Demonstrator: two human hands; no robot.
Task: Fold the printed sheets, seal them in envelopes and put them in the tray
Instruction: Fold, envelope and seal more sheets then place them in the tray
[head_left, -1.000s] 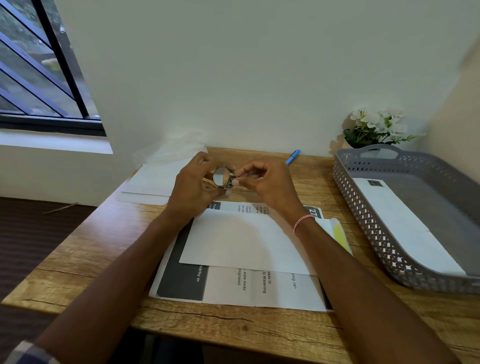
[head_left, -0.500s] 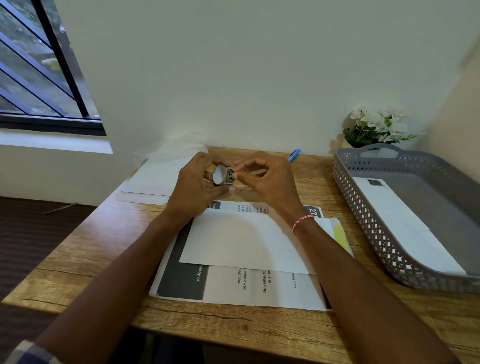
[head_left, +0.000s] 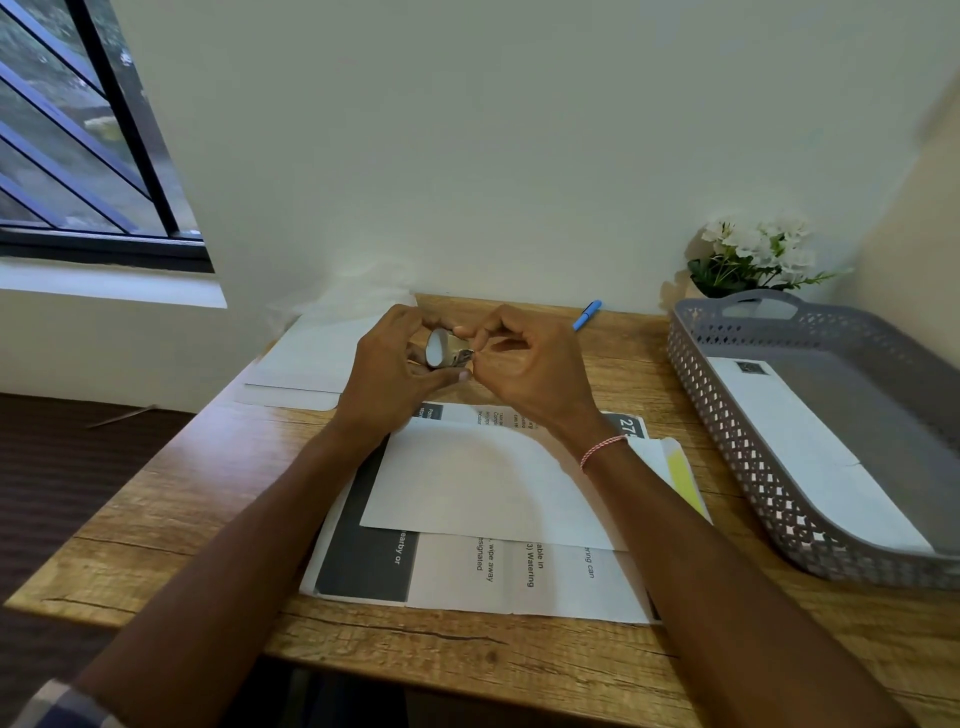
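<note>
As left hand (head_left: 387, 366) holds tape roll (head_left: 440, 349), right hand (head_left: 532, 366) pinches edge.

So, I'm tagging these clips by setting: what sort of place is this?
Probably a home or small-office desk corner: a wooden desk with printed sheets and a grey mesh tray, and a barred window beside it.

Envelope (head_left: 483, 478) on printed sheets (head_left: 519, 577) — tray (head_left: 737, 447) right, pen (head_left: 588, 314) behind.

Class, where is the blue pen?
Head view: the blue pen lies at the far edge of the desk, between the right hand and the grey tray.
</note>
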